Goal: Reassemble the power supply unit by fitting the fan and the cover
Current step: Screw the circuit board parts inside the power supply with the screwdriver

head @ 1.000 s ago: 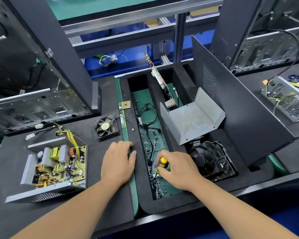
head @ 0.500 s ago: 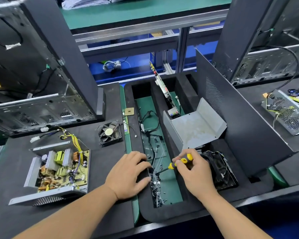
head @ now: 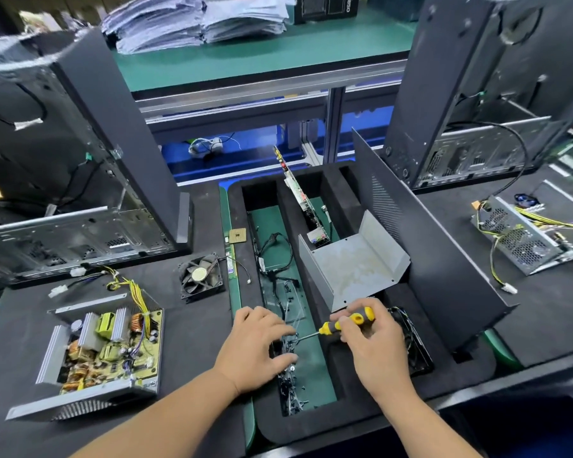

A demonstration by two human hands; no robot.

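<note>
Judging from how the parts lie, the reassembly is taken to be at its very start: the open grey metal power supply unit with its bare circuit board, yellow transformers and finned heat sinks sits uncovered on the left of the dark counter, the small black square fan with the round pale hub label lies loose just behind and to the right of it, and the bent grey sheet-metal cover stands apart in the black foam tray, leaning over a rear compartment. Neither part has been fitted, so the fan, the cover and their screws are all judged left to do. The right hand is closed around the yellow-and-black handled screwdriver, whose tip is pointed into the pile of small dark screws in the green-floored middle compartment; the left hand is rested on the tray edge with its fingers loosely curled over that pile, and whether a screw is pinched cannot be told. Counted: two hands, one screwdriver, one open unit, one loose fan, one cover, one larger black fan partly hidden behind the right hand, one second closed mesh-sided power supply far right; the screws are too many and too small to be counted
</note>
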